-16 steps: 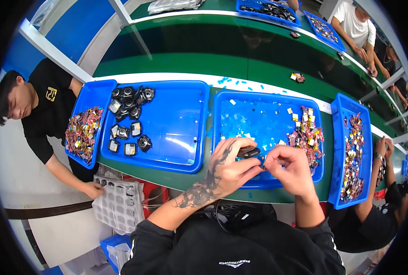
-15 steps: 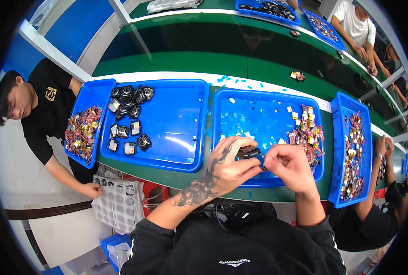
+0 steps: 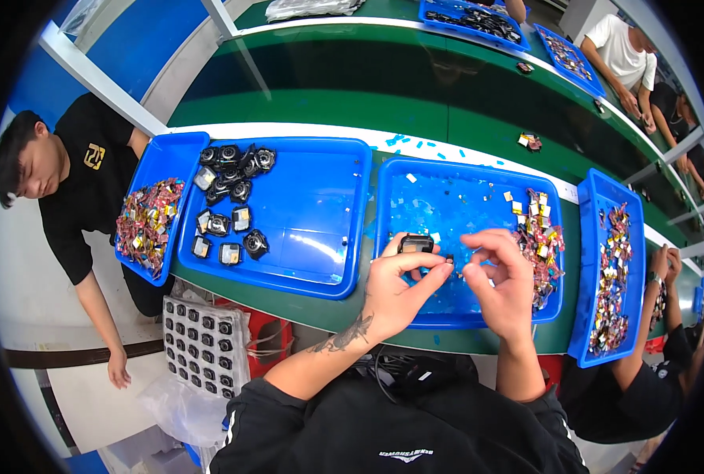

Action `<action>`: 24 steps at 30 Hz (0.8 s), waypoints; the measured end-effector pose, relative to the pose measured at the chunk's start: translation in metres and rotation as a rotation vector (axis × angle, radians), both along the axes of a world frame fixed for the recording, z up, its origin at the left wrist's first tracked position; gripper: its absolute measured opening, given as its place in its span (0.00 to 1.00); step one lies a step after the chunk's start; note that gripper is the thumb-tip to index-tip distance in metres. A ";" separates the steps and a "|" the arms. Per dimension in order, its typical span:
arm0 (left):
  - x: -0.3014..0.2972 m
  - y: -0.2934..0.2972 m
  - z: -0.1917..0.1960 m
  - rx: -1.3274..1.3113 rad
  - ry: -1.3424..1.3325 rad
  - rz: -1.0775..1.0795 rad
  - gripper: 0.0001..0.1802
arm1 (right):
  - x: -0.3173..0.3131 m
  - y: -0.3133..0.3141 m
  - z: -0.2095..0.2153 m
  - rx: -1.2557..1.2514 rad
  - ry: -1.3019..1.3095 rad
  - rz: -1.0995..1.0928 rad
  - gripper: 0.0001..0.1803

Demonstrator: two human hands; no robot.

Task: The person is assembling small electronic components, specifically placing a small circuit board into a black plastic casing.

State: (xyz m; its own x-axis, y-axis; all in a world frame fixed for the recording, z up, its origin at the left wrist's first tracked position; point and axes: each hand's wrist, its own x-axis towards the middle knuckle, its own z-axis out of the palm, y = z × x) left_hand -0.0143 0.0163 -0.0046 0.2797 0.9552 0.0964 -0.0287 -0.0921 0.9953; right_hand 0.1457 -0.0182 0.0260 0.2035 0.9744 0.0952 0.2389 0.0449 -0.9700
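A small black module (image 3: 416,244) is held in the left hand (image 3: 397,286), pinched between thumb and fingertips, above the near edge of the right-centre blue tray (image 3: 415,186). The right hand (image 3: 500,278) is closed in a fine pinch just beside the module's right end; what lies between its fingertips is too small to be identified, and contact with the module cannot be confirmed. The two hands are close together, nearly touching.

For the step in hand, it is judged that the module should be kept steady and level by the left hand while the right hand's fine work is done at its end, with both wrists kept low over the tray so that any dropped part is caught there.

The module appears compact, roughly rectangular, dark and matt, with a paler face on top; finer detail is not resolved.

A heap of small multicoloured parts (image 3: 540,241) is noted at the tray's right side. Similar black modules (image 3: 229,201) are laid out in the left-centre blue tray (image 3: 312,213). Another person (image 3: 75,197) is seated at the bench's left end.
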 end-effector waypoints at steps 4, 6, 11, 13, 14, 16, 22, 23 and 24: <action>-0.001 0.000 -0.002 -0.015 -0.053 -0.044 0.10 | -0.001 0.002 -0.004 0.057 0.054 0.112 0.09; -0.004 0.001 0.000 -0.083 -0.169 -0.101 0.22 | 0.001 0.002 0.001 0.114 0.254 0.032 0.05; -0.015 0.009 0.011 0.001 -0.129 -0.113 0.28 | 0.006 -0.001 0.002 0.013 0.087 0.081 0.04; -0.026 0.014 0.026 -0.071 0.130 -0.339 0.29 | 0.005 0.002 0.003 0.024 -0.092 0.140 0.05; -0.026 0.015 0.035 0.021 0.237 -0.371 0.28 | 0.003 0.005 0.004 0.112 -0.218 0.173 0.05; -0.030 0.018 0.045 0.128 0.335 -0.422 0.29 | -0.004 0.005 0.009 0.107 -0.207 0.221 0.05; -0.017 0.013 0.035 -0.144 -0.200 -0.231 0.31 | -0.012 -0.003 -0.011 0.007 0.630 0.078 0.05; -0.016 0.012 0.023 -0.141 -0.198 -0.238 0.31 | -0.015 -0.001 -0.013 0.013 0.631 0.072 0.05; -0.015 0.010 0.012 0.029 -0.116 -0.200 0.29 | -0.020 -0.001 -0.014 0.014 0.664 0.059 0.05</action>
State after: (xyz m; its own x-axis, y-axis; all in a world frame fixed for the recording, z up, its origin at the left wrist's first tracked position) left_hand -0.0298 0.0267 0.0075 0.4487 0.8782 0.1653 -0.1632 -0.1013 0.9814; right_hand 0.1260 -0.0190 0.0120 0.1693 0.9854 -0.0187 -0.4121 0.0536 -0.9096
